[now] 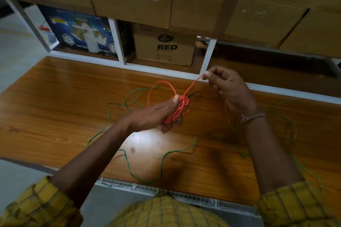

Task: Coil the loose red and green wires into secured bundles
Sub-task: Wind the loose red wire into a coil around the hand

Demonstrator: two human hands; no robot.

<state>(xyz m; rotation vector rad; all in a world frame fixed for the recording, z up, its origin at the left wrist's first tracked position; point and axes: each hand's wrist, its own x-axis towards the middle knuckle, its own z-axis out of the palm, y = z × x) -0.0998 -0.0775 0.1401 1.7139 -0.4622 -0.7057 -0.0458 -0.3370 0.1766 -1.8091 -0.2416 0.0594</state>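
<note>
My left hand point(162, 114) grips a coil of red wire point(180, 106) above the middle of the wooden table point(55, 108), thumb pressed on top of the bundle. One red loop arcs up from the coil. My right hand point(227, 86) pinches the free run of the red wire between thumb and fingers, raised to the right of the coil, and a red tail hangs down past my right wrist. The green wire point(162, 160) lies loose on the table in wide curves, running from the left around the front and off to the right.
Shelving with white dividers point(118, 42) stands behind the table, holding a blue printed box point(81, 31) and a carton marked RED point(166, 48). Large cardboard cartons point(221, 2) sit on top. A short dark wire point(195, 94) lies behind the coil. A metal edge point(184, 195) borders the table's front.
</note>
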